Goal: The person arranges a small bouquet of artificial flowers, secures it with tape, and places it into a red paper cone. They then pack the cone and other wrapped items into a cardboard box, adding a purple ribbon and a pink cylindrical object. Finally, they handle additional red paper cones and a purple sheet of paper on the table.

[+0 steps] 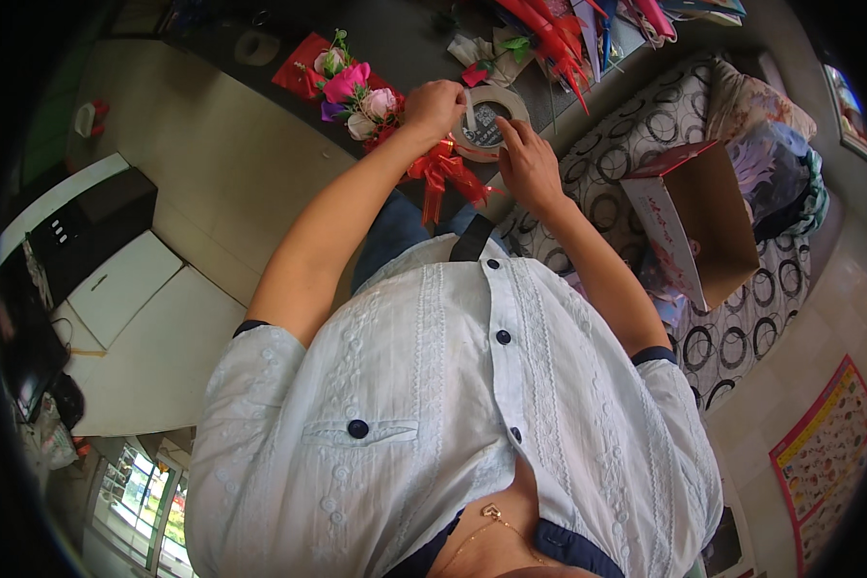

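My left hand (433, 112) is closed, fingertips pinching a pale strip of tape (469, 112) over a wide tape roll (516, 108). At the roll's right side is my right hand (529, 162), its index finger bent over the ring; whether its fingers hold anything is unclear. A red ribbon bow (441, 170) lies below my left hand, with a thin red ribbon end reaching towards my right hand. Left of my left hand are artificial flowers, among them a magenta flower (347, 83) and a light pink rose (380, 103), on red wrapping (305, 68).
The dark table (397, 36) also bears another tape roll (256, 48), a red rosebud (475, 74) with pale wrapping, and red wrapped pieces (549, 36). An open cardboard box (668, 217) stands on a patterned sofa (614, 148) at the right.
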### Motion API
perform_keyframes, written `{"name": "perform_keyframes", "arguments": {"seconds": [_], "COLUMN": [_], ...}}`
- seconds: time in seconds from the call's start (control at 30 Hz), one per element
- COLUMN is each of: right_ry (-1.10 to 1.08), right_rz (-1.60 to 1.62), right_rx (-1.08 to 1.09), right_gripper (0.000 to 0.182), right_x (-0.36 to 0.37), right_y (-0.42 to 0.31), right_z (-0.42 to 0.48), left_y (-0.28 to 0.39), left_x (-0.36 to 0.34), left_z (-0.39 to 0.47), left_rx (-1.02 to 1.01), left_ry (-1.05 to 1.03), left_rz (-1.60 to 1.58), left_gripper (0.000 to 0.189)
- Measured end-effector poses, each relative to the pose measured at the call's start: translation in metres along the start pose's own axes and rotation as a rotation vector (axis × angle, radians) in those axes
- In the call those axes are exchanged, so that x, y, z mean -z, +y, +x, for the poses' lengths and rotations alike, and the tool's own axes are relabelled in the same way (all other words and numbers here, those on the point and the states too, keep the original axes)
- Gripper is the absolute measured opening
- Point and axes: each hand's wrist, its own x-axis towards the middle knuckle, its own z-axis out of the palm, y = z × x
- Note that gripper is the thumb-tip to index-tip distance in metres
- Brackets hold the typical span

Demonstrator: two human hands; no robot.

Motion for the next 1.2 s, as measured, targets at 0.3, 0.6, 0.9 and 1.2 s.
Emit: {"name": "perform_keyframes", "arguments": {"seconds": [0.3,0.6,0.9,1.2], "right_ry": [0.022,-0.063,-0.069,-0.233], "right_rz": [0.056,0.249,0.007,0.336], "right_rx": [-0.028,-0.055,-0.112,-0.180], "right_gripper": [0.038,0.034,0.043,0.021], "right_x": [-0.009,-0.009,-0.050,-0.036], "right_y": [0.002,-0.028,-0.046,-0.067], "right_z": [-0.004,-0.023,-0.027,-0.019], "left_y": [0.002,-0.004,-0.042,-0.104], "left_x": [0.011,0.021,0.071,0.035], "left_z": [-0.003,0.001,-0.078,-0.144], "left_rx": [-0.020,-0.157,0.119,0.738], "left_ry": [0.116,0.364,0.638,0.197], "left_rz": [-0.006,-0.188,-0.685,-1.555], "left_gripper": [0.011,0.014,0.022,0.047]}}
